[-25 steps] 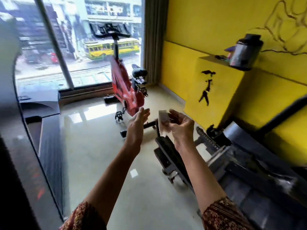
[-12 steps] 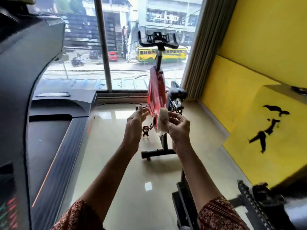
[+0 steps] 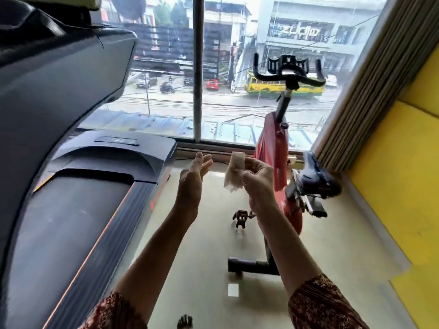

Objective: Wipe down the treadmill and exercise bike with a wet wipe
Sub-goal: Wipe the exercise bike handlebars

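White and soft, the wipe (image 3: pixel 234 173) hangs from the right hand (image 3: pixel 257 180), pinched between the thumb and the fingers. Its long side goes up and down, and its loose end points at the floor (image 3: pixel 202 245). The left hand (image 3: pixel 192 181) is just beside the wipe but does not touch it. That hand holds nothing. Its fingers are straight and its palm faces the wipe.

The red bike (image 3: pixel 273 148) stands just past the right hand, a bit to its right. Its post goes up and down, and the black handlebars (image 3: pixel 261 78) sit high above both hands. The seat (image 3: pixel 316 176) is near the right hand, on its right side. The grey treadmill (image 3: pixel 107 157) is on the other side, left of the left hand. Its long belt (image 3: pixel 59 222) runs away toward the window (image 3: pixel 237 110).

So the hand with the wipe is closer to the bike, and the empty hand is closer to the treadmill. The wipe touches neither one. I think the bike is the easy one to reach: forward and a little right.

No pack or bin shows near the hands. A black holder (image 3: pixel 287 62) sits on the handlebars; I cannot tell if anything is in it.
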Demonstrator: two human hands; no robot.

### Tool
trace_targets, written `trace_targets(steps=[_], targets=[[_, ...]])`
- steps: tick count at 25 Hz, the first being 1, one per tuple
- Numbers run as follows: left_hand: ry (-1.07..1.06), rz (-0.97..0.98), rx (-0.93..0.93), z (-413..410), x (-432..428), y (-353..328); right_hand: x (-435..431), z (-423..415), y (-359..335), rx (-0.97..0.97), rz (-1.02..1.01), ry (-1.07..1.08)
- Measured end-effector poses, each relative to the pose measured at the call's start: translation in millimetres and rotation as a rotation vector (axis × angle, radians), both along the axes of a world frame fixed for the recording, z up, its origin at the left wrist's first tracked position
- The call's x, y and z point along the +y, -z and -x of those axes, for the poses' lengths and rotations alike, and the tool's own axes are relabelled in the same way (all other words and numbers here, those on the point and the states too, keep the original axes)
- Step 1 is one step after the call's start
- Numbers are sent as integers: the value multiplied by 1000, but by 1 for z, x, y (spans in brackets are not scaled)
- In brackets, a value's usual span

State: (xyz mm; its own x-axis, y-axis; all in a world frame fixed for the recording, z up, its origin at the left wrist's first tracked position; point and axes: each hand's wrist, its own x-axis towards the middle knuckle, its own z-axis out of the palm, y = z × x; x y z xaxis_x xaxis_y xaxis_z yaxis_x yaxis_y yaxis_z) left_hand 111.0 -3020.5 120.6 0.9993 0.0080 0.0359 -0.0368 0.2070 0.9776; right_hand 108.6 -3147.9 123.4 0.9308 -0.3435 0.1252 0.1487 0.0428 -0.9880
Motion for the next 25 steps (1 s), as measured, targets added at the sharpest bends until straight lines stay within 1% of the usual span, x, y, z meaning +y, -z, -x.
trace_targets(steps=[2,6,8,10,14,16,18,20,22,25], targets=[[10,13,-8,-62,2,-5,3,-60,-1,-1,15,27],[73,-2,-47,-181,4,-26,8,-173,-25,17,3,70],[107,-7,-71,-228,2,-36,7,-219,-31,17,10,88],[128,4,-62,-277,-2,-38,4,-267,-25,33,8,93],[157,29,-32,-380,-17,-26,-13,-370,-8,49,-65,158],[171,37,-23,-428,-25,-22,-25,-418,-8,88,-128,110],[170,17,-11,-484,-35,-18,-37,-475,-11,142,-238,18],[189,-23,-17,-542,-50,-23,-52,-533,-20,165,-259,-26],[206,-29,-44,-598,-64,-35,-66,-586,-32,139,-280,-26],[183,26,-80,-676,-83,-49,-81,-660,-48,76,-250,66]])
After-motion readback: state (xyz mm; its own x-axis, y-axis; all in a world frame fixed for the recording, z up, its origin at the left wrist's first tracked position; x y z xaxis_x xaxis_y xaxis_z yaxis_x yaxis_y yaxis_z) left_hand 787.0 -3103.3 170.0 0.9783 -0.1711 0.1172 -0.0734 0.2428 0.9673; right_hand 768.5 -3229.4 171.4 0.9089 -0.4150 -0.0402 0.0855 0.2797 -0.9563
